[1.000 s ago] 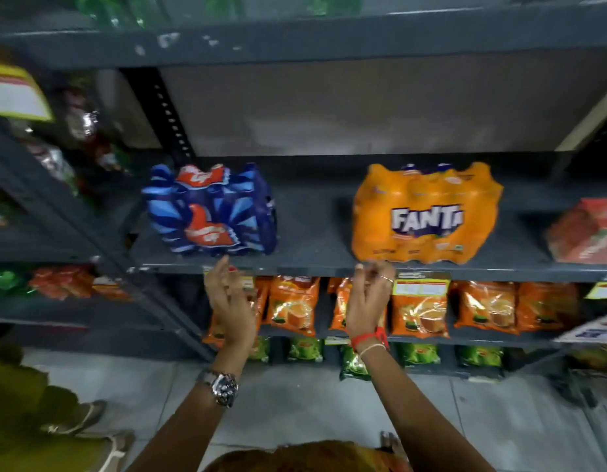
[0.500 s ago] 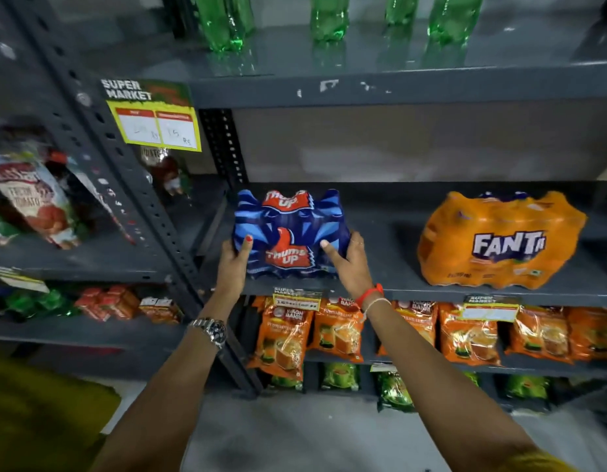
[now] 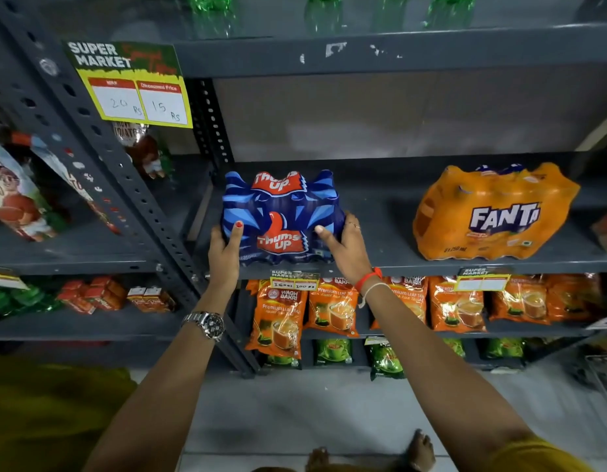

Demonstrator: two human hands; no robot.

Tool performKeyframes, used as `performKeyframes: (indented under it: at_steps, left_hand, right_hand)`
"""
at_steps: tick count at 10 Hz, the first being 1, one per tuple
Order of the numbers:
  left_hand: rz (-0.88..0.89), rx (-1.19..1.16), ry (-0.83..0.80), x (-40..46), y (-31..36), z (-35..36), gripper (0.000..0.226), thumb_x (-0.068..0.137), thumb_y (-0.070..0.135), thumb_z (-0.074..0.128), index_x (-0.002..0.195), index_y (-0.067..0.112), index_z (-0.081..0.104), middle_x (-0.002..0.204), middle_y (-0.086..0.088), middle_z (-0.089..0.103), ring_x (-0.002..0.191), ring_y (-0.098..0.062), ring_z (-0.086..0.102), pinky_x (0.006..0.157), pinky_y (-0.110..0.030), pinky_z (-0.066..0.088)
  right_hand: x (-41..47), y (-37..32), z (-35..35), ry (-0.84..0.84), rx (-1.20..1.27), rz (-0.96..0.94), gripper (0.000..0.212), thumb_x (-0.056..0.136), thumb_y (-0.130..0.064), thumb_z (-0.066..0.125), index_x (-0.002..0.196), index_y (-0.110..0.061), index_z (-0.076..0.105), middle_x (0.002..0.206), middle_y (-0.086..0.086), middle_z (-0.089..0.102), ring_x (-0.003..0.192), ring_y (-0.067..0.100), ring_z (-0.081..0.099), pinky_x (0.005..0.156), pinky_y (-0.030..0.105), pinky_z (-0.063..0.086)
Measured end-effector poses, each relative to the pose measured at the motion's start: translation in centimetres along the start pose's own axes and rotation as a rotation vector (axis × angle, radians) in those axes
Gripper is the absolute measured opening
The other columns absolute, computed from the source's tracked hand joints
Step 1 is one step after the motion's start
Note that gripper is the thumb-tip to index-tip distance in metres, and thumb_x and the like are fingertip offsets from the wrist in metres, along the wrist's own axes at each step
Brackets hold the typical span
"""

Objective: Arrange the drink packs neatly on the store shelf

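The blue drink pack (image 3: 281, 218) reads "Thums Up" on its top and front; the orange pack (image 3: 492, 212) reads "FANTA"; a shelf sign (image 3: 130, 85) says "SUPER MARKET", with "20 Rs" and "15 Rs" (handwritten, the second under "Discounted Price"); orange tea pouches (image 3: 278, 318) below read "WAGH BAKRI Premium Leaf Tea".

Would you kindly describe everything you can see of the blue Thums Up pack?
The Thums Up pack is a shrink-wrapped bundle of small bottles in glossy blue film with lighter blue shards and red Thums Up logos on the front and top. It stands upright at the left end of the grey shelf, near the front edge, well apart from the Fanta pack. The left hand presses its left side and the right hand its right side.
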State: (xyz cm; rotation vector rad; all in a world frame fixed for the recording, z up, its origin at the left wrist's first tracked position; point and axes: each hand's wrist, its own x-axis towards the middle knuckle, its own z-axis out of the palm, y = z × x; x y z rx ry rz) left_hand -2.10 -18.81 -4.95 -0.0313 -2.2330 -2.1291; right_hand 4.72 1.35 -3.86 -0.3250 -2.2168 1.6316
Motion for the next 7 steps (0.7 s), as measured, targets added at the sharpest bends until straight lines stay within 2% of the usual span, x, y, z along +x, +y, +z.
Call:
performKeyframes:
  at_steps: [1, 2, 3, 4, 5, 6, 7]
  left_hand:
    - [0.008, 0.023, -0.046, -0.4, 0.1, 0.4, 0.033, 0.092, 0.030, 0.051, 0.120, 0.014, 0.043, 0.098, 0.012, 0.059, 0.084, 0.003, 0.061, 0.060, -0.008, 0.051]
    - [0.036, 0.039, -0.065, -0.7, 0.3, 1.0, 0.028, 0.092, 0.030, 0.052, 0.116, 0.019, 0.043, 0.097, 0.016, 0.059, 0.079, 0.010, 0.063, 0.061, -0.007, 0.050]
    - [0.026, 0.051, -0.071, -0.7, 0.1, 1.2, 0.031, 0.091, 0.032, 0.052, 0.118, 0.019, 0.043, 0.098, 0.016, 0.059, 0.081, 0.009, 0.062, 0.062, -0.007, 0.051]
    - [0.033, 0.049, -0.071, -0.7, -0.2, 1.0, 0.031, 0.091, 0.033, 0.052, 0.118, 0.021, 0.043, 0.099, 0.016, 0.059, 0.081, 0.011, 0.063, 0.062, -0.007, 0.051]
    - [0.051, 0.030, -0.061, -0.7, -0.3, 1.1, 0.039, 0.092, 0.032, 0.051, 0.125, 0.015, 0.041, 0.100, 0.015, 0.059, 0.081, 0.012, 0.063, 0.061, -0.007, 0.050]
    - [0.019, 0.050, -0.038, -1.6, 0.6, 1.4, 0.046, 0.093, 0.032, 0.049, 0.132, 0.013, 0.037, 0.107, 0.010, 0.059, 0.093, -0.001, 0.063, 0.064, -0.009, 0.052]
    - [0.071, 0.083, 0.003, -2.8, 0.5, 1.9, 0.065, 0.092, 0.034, 0.049, 0.145, 0.016, 0.017, 0.142, -0.009, 0.042, 0.125, -0.021, 0.049, 0.095, -0.034, 0.051]
  right_hand:
    - [-0.2, 0.5, -0.8, 0.031, -0.013, 0.001, 0.049, 0.089, -0.032, 0.058, 0.127, -0.007, 0.040, 0.126, 0.012, 0.047, 0.112, 0.015, 0.052, 0.068, -0.001, 0.045]
    - [-0.3, 0.6, -1.6, 0.040, 0.003, 0.012, 0.049, 0.089, -0.033, 0.057, 0.128, -0.009, 0.039, 0.128, 0.012, 0.047, 0.115, 0.016, 0.054, 0.071, 0.004, 0.046]
    - [-0.4, 0.7, -1.7, 0.039, -0.007, 0.017, 0.049, 0.090, -0.033, 0.057, 0.129, -0.010, 0.038, 0.130, 0.012, 0.047, 0.114, 0.014, 0.053, 0.069, 0.003, 0.048]
    - [-0.6, 0.6, -1.6, 0.047, 0.023, 0.014, 0.050, 0.089, -0.032, 0.058, 0.130, -0.010, 0.039, 0.131, 0.013, 0.047, 0.118, 0.018, 0.053, 0.080, 0.011, 0.053]
    - [-0.7, 0.7, -1.5, 0.059, 0.016, 0.026, 0.052, 0.089, -0.032, 0.059, 0.132, -0.010, 0.039, 0.132, 0.014, 0.047, 0.122, 0.022, 0.052, 0.094, 0.032, 0.053]
    - [-1.1, 0.0, -1.7, 0.040, 0.010, 0.040, 0.055, 0.088, -0.034, 0.060, 0.133, -0.011, 0.038, 0.133, 0.013, 0.045, 0.123, 0.023, 0.052, 0.089, 0.023, 0.053]
    - [-1.6, 0.3, -2.1, 0.074, -0.013, 0.037, 0.067, 0.086, -0.037, 0.062, 0.140, -0.012, 0.032, 0.142, 0.013, 0.037, 0.129, 0.021, 0.045, 0.097, 0.021, 0.046]
